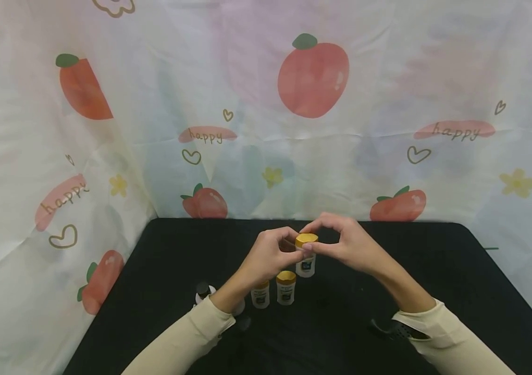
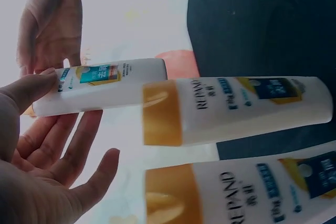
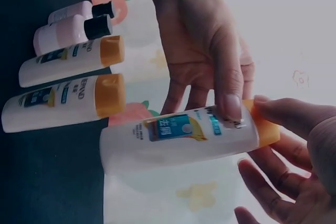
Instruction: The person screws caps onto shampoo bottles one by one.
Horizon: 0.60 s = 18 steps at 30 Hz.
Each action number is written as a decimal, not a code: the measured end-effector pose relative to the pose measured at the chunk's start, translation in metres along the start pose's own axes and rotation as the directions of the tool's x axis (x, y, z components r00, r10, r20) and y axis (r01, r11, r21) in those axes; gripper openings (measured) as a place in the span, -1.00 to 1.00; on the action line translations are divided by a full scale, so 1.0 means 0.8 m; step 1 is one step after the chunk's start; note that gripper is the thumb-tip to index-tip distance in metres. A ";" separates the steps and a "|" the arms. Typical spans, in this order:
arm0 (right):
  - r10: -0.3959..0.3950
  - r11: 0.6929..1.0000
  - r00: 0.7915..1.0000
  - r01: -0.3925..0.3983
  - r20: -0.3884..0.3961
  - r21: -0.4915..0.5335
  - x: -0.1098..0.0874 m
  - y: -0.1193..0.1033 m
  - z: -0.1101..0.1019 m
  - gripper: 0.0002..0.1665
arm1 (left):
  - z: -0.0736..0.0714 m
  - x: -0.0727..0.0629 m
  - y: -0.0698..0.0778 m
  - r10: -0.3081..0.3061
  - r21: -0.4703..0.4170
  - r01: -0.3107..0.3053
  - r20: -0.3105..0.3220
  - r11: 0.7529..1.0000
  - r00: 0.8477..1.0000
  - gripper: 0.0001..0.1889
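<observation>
A white shampoo bottle [image 1: 305, 266] with a gold cap [image 1: 306, 238] is held upright above the table between both hands. My left hand [image 1: 266, 256] pinches the upper body of this bottle [image 2: 118, 85] between thumb and fingers. At its top, my right hand [image 1: 349, 244] grips the gold cap, thumb in front and fingers behind. The right wrist view shows the left thumb lying across the label of the held bottle [image 3: 178, 142]. Two matching gold-capped bottles, one [image 1: 286, 289] and another [image 1: 260, 296], stand on the table below the left hand.
Pale pink bottles with black caps, one of them [image 3: 60, 35], stand beside the gold-capped pair, partly behind the left forearm in the head view. The black table [image 1: 341, 323] meets a printed fabric backdrop [image 1: 247, 104] at the back and left.
</observation>
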State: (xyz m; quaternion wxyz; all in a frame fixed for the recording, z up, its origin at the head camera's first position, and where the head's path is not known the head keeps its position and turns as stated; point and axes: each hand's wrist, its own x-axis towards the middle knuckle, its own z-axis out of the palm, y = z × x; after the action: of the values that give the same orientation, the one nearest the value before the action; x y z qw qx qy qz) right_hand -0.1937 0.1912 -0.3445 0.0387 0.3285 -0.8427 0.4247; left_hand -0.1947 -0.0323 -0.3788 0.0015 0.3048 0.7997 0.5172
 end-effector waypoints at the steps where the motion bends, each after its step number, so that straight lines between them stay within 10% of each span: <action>1: 0.008 1.000 1.000 -0.008 0.006 -0.013 -0.001 0.001 -0.001 -0.71 | 0.002 0.000 -0.001 -0.002 -0.003 0.002 0.005 1.000 1.000 -0.76; 18: 0.091 0.996 0.991 -0.089 0.096 -0.029 -0.017 0.037 0.005 -0.70 | 0.018 0.009 -0.027 -0.059 0.126 0.041 0.140 0.991 0.988 -0.79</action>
State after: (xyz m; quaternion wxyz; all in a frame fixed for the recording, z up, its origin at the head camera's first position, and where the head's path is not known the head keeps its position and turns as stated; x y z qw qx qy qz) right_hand -0.1994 0.2080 -0.3721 -0.0172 0.3100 -0.8628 0.3991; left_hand -0.2066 -0.0226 -0.4011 0.0530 0.3206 0.8351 0.4438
